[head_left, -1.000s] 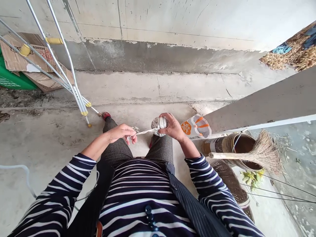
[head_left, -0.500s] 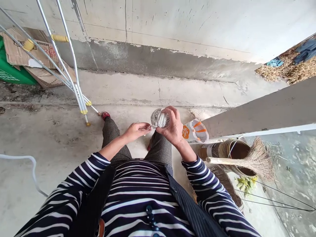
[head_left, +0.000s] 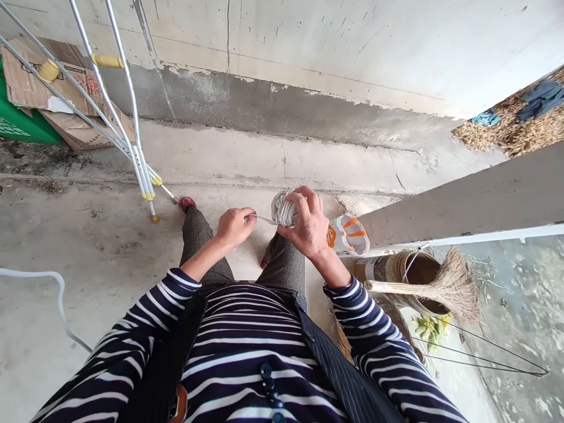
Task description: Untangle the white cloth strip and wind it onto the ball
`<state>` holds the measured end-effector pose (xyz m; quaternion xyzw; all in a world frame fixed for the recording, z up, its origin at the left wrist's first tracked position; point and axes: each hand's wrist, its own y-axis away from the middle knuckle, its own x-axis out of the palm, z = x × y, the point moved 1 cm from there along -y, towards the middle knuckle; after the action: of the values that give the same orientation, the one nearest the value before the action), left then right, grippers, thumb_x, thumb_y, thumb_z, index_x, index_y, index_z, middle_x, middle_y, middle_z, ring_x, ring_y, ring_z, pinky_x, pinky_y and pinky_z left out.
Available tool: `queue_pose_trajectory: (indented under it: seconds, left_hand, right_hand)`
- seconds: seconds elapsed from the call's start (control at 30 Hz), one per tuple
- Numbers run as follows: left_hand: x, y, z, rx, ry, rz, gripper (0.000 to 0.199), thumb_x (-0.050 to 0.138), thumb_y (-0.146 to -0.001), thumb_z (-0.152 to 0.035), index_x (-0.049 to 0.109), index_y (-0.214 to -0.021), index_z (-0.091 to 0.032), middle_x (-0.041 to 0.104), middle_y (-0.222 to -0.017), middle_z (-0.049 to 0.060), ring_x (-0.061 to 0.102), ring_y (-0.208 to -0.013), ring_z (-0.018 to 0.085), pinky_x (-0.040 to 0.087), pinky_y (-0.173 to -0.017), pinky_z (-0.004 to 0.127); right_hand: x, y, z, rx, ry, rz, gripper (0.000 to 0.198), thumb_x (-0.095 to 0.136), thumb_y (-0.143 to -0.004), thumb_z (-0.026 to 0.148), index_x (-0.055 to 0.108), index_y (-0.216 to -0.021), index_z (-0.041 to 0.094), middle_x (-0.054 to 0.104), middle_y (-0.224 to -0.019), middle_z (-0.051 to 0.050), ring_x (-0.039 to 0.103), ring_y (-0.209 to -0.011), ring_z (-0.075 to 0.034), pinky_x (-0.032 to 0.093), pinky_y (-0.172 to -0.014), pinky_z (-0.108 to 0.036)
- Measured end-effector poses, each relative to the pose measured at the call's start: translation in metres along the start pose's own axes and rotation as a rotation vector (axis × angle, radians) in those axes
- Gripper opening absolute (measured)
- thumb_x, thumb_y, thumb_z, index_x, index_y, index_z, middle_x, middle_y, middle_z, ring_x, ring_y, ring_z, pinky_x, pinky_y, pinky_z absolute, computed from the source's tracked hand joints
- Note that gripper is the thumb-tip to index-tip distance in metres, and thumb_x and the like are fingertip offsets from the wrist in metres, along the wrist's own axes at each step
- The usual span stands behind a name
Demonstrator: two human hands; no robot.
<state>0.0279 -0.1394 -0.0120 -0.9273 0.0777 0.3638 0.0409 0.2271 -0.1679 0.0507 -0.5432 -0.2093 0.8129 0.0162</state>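
Observation:
A ball of whitish-grey string (head_left: 284, 210) is held up in front of my body, above my right knee. My right hand (head_left: 309, 223) wraps round its right side, with the fingers over the top and the thumb below. A short length of the string (head_left: 264, 219) runs taut from the ball across to my left hand (head_left: 237, 226). My left hand is closed, pinching this strand between thumb and forefinger. The far side of the ball is hidden by my right fingers.
Metal crutches (head_left: 140, 170) lean at the left before cardboard boxes (head_left: 66, 94). A white hose (head_left: 57, 288) lies on the floor. To the right are a white-and-orange bag (head_left: 352, 235), a bucket (head_left: 399, 267) and a straw broom (head_left: 458, 288) across it. A wall (head_left: 286, 100) stands ahead.
My left hand has moved left, away from the ball, and its fingers have closed on the strand. The strand between the hands is now longer. My right hand still holds the ball.

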Motion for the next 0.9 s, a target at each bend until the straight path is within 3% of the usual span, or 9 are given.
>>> queue_pose_trajectory:
  seconds: [0.2,0.37,0.43,0.5,0.57,0.63,0.77,0.9]
  left_hand:
    - [-0.016,-0.021,0.019,0.028,-0.212,-0.051,0.030,0.052,-0.085,-0.017,0.081,-0.091,-0.020,0.078,-0.088,0.009,0.068,-0.087,0.025,0.049,-0.083,0.032]
    - [-0.031,-0.027,0.036,0.056,-0.125,-0.010,0.032,0.047,-0.087,-0.018,0.077,-0.097,-0.019,0.079,-0.097,0.009,0.071,-0.092,0.024,0.051,-0.088,0.033]
    - [-0.037,-0.022,0.040,0.079,0.062,0.133,0.034,0.044,-0.091,-0.022,0.071,-0.111,-0.019,0.079,-0.097,0.007,0.073,-0.088,0.021,0.053,-0.085,0.031]
    - [-0.044,-0.014,0.041,0.075,0.277,0.360,0.034,0.044,-0.096,-0.030,0.064,-0.120,-0.017,0.078,-0.090,0.006,0.074,-0.076,0.019,0.054,-0.078,0.030]
    - [-0.053,-0.005,0.041,0.043,0.415,0.573,0.033,0.048,-0.097,-0.039,0.064,-0.113,-0.014,0.076,-0.081,0.007,0.071,-0.062,0.018,0.054,-0.069,0.030]
    - [-0.063,-0.001,0.039,0.002,0.457,0.669,0.032,0.055,-0.093,-0.043,0.066,-0.094,-0.014,0.075,-0.073,0.009,0.068,-0.054,0.017,0.053,-0.060,0.028]
    - [-0.085,-0.007,0.028,-0.035,0.448,0.525,0.027,0.067,-0.084,-0.040,0.067,-0.073,-0.015,0.071,-0.063,0.008,0.064,-0.050,0.017,0.050,-0.054,0.026]
    - [-0.099,-0.020,0.017,0.003,0.536,0.432,0.032,0.068,-0.083,-0.038,0.070,-0.062,-0.014,0.069,-0.061,0.009,0.065,-0.056,0.018,0.054,-0.065,0.030]
  right_hand:
    - [-0.005,-0.001,0.000,0.028,0.053,0.030,0.058,0.069,-0.071,0.024,0.053,-0.126,0.026,0.050,-0.140,-0.013,0.046,-0.124,-0.035,0.059,-0.071,-0.043]
    - [-0.011,0.001,-0.006,0.060,0.064,0.049,0.058,0.069,-0.069,0.024,0.053,-0.125,0.026,0.050,-0.139,-0.012,0.047,-0.124,-0.035,0.059,-0.068,-0.041]
    - [-0.013,0.001,-0.014,0.090,0.057,0.045,0.059,0.069,-0.069,0.024,0.053,-0.125,0.026,0.051,-0.139,-0.012,0.049,-0.122,-0.035,0.059,-0.068,-0.041]
    - [-0.014,0.002,-0.024,0.126,0.041,0.040,0.058,0.069,-0.068,0.024,0.053,-0.124,0.026,0.052,-0.138,-0.011,0.050,-0.121,-0.034,0.059,-0.071,-0.043]
    - [-0.012,0.002,-0.034,0.159,0.011,0.045,0.058,0.070,-0.067,0.024,0.054,-0.123,0.026,0.053,-0.137,-0.011,0.051,-0.121,-0.034,0.058,-0.076,-0.045]
    - [-0.008,0.003,-0.043,0.177,-0.032,0.066,0.058,0.071,-0.066,0.023,0.055,-0.122,0.026,0.054,-0.136,-0.011,0.052,-0.121,-0.034,0.057,-0.082,-0.047]
    - [0.007,0.006,-0.052,0.166,-0.152,0.181,0.060,0.075,-0.063,0.024,0.058,-0.121,0.026,0.055,-0.135,-0.010,0.055,-0.121,-0.032,0.055,-0.086,-0.045]
    - [0.022,0.009,-0.052,0.121,-0.328,0.308,0.061,0.078,-0.059,0.023,0.060,-0.117,0.026,0.057,-0.127,-0.006,0.059,-0.112,-0.027,0.052,-0.090,-0.041]
